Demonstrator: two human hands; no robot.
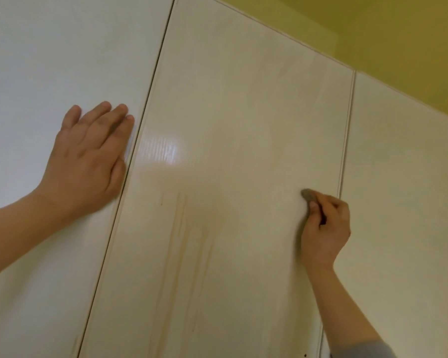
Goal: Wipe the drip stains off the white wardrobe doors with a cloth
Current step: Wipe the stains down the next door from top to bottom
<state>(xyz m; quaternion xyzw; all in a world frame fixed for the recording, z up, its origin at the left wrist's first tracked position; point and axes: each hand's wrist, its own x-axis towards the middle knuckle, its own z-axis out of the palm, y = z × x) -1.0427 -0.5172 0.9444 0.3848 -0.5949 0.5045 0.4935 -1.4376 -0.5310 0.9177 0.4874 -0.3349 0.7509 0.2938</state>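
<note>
three white wardrobe doors [243, 112] stand against a yellow wall [398, 34]. left hand [88, 161] lies flat, fingers straight, on the left door. right hand [326, 228] pinches a grey cloth [308, 195] to the middle door near its right edge; brownish drip stains [181, 228] streak its lower centre.

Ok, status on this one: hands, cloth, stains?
Left hand flat on left door. Right hand grip on grey cloth, pressed to middle door. Drip stains left of cloth, unwiped. Nothing in the way.

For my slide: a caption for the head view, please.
Left hand flat on one door; right hand holds grey cloth against the drip-stained wardrobe door.
</note>
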